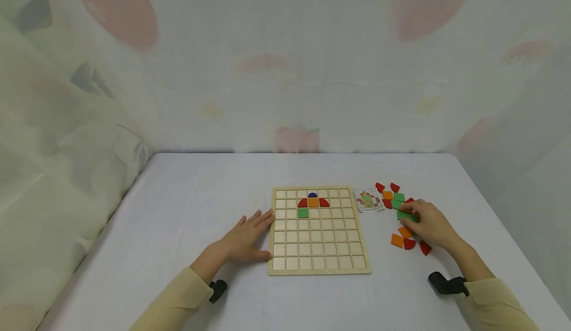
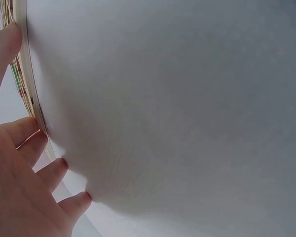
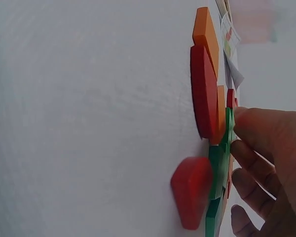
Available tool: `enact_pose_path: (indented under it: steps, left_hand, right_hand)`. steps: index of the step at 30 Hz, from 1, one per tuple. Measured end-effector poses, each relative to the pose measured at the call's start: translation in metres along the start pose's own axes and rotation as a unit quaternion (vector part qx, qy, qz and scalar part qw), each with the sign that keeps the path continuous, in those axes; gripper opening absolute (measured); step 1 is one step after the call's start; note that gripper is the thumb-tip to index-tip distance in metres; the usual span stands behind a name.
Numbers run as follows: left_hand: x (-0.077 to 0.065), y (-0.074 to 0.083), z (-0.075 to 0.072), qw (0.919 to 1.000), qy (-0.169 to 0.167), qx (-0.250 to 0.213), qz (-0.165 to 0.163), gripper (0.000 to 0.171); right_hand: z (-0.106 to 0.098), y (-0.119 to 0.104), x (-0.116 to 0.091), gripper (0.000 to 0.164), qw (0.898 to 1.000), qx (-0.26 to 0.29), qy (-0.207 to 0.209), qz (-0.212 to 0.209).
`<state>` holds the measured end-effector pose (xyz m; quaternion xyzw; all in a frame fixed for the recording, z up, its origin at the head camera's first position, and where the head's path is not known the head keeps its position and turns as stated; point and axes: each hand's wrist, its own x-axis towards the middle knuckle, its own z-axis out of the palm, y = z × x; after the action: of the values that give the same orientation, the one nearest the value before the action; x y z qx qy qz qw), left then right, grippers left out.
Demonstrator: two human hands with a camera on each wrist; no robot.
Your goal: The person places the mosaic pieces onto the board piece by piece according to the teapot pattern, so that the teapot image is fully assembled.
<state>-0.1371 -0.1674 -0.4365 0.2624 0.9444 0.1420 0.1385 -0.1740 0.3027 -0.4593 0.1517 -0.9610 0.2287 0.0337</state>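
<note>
I see the left hand point(image 1: 244, 239) with its grip released, fingers spread against the left edge of the wooden board point(image 1: 304, 249), which lies flat on the counter point(image 1: 200, 187). On the board, an orange square point(image 1: 314, 202) sits between two red pieces point(image 1: 303, 203), under a blue piece point(image 1: 313, 195); a green square point(image 1: 303, 213) is below the left red one. My right hand point(image 1: 430, 226) bends over a green block point(image 1: 400, 215) among loose pieces right of the picture card point(image 1: 368, 200); I cannot tell whether its grip pinches the block.
</note>
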Motion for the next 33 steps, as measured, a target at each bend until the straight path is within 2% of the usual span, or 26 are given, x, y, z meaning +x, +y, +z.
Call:
enact_pose_path:
  steps: [12,33]
  left_hand:
    - [0.0005,0.0005,0.0,1.0,-0.005,0.004,-0.003,0.09]
    - [0.0017,0.0014,-0.002,0.9992,-0.014,0.035,-0.016,0.092]
  right_hand:
    - [-0.0013,-0.0025,-0.0003,0.031,0.999,-0.023,-0.009,0.022]
    - [-0.0002,-0.0014,0.005,0.027,0.999,-0.032,-0.012,0.021]
